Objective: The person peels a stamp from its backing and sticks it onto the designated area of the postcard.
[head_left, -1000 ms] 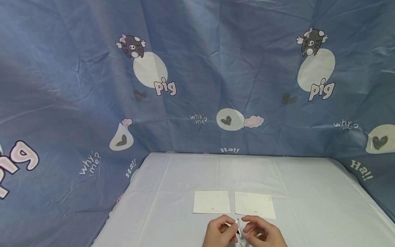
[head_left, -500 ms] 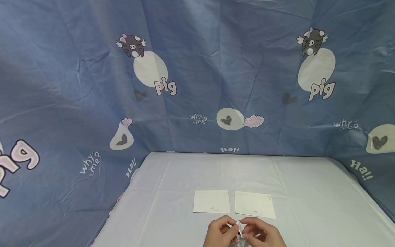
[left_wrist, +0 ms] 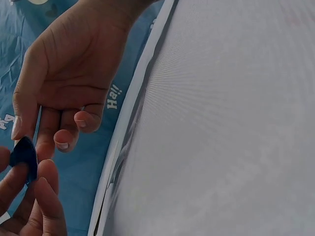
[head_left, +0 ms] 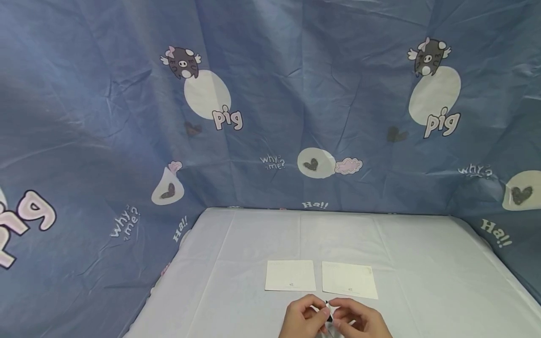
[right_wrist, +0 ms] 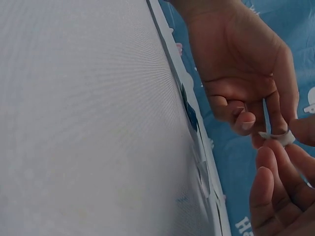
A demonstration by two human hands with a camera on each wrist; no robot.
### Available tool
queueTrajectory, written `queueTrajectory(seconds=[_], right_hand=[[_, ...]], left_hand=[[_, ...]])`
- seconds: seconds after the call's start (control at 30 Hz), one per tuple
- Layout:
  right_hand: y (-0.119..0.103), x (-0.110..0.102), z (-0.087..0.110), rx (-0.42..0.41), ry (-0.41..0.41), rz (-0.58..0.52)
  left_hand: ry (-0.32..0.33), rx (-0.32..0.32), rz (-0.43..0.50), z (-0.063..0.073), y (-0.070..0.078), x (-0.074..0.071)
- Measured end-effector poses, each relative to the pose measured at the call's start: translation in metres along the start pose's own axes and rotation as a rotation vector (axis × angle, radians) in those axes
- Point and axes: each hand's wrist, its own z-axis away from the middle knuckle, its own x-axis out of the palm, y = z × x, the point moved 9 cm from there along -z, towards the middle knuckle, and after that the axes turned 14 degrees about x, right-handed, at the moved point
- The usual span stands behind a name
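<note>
At the bottom of the head view, my left hand (head_left: pixel 302 317) and right hand (head_left: pixel 361 318) meet over a small thin bendable piece (head_left: pixel 330 318), white with a dark part. Its dark blue face (left_wrist: pixel 25 156) shows curved in the left wrist view. From the right wrist, a curled white face (right_wrist: pixel 282 138) is seen. The left thumb and fingertips pinch the piece. Right thumb and index finger pinch it from the other side. What kind of thing it is cannot be made out. The fingers cover part of it.
Two cream cards with small print lie side by side beyond the hands, a left card (head_left: pixel 290 275) and a right card (head_left: pixel 349 280). They rest on a white-covered table (head_left: pixel 236 253). A blue printed curtain (head_left: pixel 253 94) hangs behind and beside it.
My right fingertips have closed in on the piece, and its white part has turned between the hands. The left hand stays nearly in place. Both cards lie still.
</note>
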Motion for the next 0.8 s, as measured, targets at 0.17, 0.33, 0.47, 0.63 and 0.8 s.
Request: queueTrajectory(seconds=[0.17,0.33,0.47,0.63,0.8], right_hand=[[0.002,-0.004,-0.001,0.025,0.020,-0.003],[0.002,-0.007,-0.002,0.012,0.019,-0.026],[0.003,-0.006,-0.002,0.019,-0.026,-0.075],[0.007,-0.007,-0.003,0.047,-0.035,-0.122],[0.010,-0.008,-0.004,0.076,-0.010,-0.140]], left_hand=[[-0.023,0.055,-0.013,-0.002,0.001,0.001],[-0.016,0.074,-0.005,-0.003,0.003,0.000],[0.002,0.084,-0.014,-0.004,0.005,-0.001],[0.015,0.121,-0.042,-0.004,0.008,-0.001],[0.018,0.138,-0.060,-0.003,0.010,-0.002]])
